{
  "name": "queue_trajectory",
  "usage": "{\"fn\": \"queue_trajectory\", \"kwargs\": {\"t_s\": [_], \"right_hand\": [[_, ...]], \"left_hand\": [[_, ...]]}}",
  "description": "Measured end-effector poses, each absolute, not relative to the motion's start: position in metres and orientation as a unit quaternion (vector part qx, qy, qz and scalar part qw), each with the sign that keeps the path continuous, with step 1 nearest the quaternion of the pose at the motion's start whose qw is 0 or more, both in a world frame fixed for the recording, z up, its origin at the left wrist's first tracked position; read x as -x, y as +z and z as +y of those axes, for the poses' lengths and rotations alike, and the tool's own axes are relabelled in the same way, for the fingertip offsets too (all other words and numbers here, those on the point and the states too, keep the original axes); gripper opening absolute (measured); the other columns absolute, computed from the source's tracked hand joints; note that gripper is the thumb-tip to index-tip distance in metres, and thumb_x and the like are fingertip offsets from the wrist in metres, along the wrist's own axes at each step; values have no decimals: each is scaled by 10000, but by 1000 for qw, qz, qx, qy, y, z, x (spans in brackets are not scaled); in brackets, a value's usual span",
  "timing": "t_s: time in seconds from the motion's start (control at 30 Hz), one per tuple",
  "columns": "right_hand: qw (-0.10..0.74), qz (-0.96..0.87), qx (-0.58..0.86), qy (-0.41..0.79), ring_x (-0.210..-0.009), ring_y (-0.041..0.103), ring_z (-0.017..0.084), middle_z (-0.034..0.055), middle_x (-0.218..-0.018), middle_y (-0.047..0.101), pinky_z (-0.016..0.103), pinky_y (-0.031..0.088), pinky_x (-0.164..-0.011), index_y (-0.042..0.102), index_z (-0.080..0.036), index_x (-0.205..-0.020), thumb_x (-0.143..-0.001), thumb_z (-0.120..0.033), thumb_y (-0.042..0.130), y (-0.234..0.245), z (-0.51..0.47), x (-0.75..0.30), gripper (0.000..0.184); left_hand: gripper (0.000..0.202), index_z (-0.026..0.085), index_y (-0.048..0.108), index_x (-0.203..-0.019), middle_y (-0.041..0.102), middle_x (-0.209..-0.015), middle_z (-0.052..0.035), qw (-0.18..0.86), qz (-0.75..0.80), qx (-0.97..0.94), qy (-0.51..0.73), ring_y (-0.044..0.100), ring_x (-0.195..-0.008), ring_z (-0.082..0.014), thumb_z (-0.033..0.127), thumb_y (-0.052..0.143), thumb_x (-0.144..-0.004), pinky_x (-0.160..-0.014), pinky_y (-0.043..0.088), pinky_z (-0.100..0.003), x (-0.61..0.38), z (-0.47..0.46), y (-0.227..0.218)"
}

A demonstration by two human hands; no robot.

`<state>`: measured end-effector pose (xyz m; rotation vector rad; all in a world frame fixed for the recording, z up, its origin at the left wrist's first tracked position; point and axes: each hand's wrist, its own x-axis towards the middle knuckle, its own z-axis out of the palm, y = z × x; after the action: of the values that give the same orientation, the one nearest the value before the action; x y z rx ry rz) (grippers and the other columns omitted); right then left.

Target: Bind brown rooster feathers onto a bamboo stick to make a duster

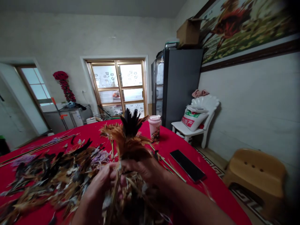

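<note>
Two hands, mine: left hand (99,184) and right hand (142,168) pressed together, gripping one bundle of brown and black feathers (128,140) upright above a red tablecloth (105,126), beside a heap of loose feathers (53,178).

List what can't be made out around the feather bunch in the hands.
All in the head view:
- Lower end of the feather bunch: cut off by the bottom edge.
- Its middle: hidden by the left hand and right hand.
- Print on the paper cup: too small.
- Surface of the black phone: too dark.
</note>
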<state>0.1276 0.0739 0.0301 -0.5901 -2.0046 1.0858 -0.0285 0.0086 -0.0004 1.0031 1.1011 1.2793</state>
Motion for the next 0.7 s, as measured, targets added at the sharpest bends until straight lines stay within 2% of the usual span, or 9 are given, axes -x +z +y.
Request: {"fn": "queue_trajectory", "kwargs": {"t_s": [0.03,0.1,0.23,0.33,0.4,0.47,0.53,0.63,0.7], "right_hand": [[388,-775,222,447,-665,526,150,10,-716,596,241,440,-616,608,-179,-718,-816,-295,535,32,74,-129,168],[389,-760,200,482,-584,469,128,-6,-632,544,234,404,-556,566,-175,-635,-795,-289,556,33,75,-132,197],[387,-724,199,536,-501,331,89,-36,-545,411,226,334,-502,515,-161,-589,-798,-340,570,25,80,-132,281],[399,-684,214,571,-483,293,85,-52,-512,369,232,335,-510,534,-156,-629,-771,-391,609,21,83,-126,284],[410,-671,211,581,-532,380,102,-34,-545,445,242,384,-585,585,-144,-694,-751,-405,633,22,81,-122,272],[425,-662,204,582,-648,472,134,1,-638,537,258,412,-678,629,-128,-762,-741,-410,644,24,78,-118,284],[433,-660,211,576,-729,507,158,24,-707,580,272,417,-726,657,-112,-795,-739,-418,642,25,75,-115,312],[440,-646,219,584,-715,508,150,20,-730,594,266,421,-716,669,-109,-834,-712,-413,666,22,73,-109,328],[435,-623,204,617,-702,505,139,14,-753,602,255,425,-704,663,-115,-873,-688,-398,689,20,73,-107,339]], "left_hand": [[352,171,600,-834,656,-563,-48,600,447,-421,512,549,-410,-171,507,549,-744,-419,438,-279,28,6,1],[287,168,637,-784,567,-425,1,635,406,-395,525,438,-294,-129,441,623,-698,-393,438,-286,21,-1,6],[155,210,632,-630,386,-314,69,629,402,-317,585,338,-266,-95,351,695,-645,-421,465,-272,1,-12,14],[162,202,659,-716,495,-430,44,588,429,-272,630,455,-363,-100,330,716,-634,-426,450,-219,-6,-10,12],[274,208,666,-882,611,-619,16,566,440,-249,651,555,-505,-102,312,725,-635,-507,471,-189,-6,-6,6],[368,216,649,-973,635,-713,19,548,443,-243,666,578,-584,-93,306,737,-627,-572,475,-172,-4,-1,0],[373,207,646,-957,613,-664,36,534,443,-253,674,551,-546,-81,320,745,-615,-547,460,-159,-2,2,-5],[346,192,642,-892,590,-609,40,522,451,-271,671,528,-503,-89,350,745,-602,-457,414,-156,-1,4,-8],[349,191,638,-864,607,-633,30,513,459,-274,672,553,-545,-110,344,757,-574,-482,429,-174,-2,5,-8]]}}
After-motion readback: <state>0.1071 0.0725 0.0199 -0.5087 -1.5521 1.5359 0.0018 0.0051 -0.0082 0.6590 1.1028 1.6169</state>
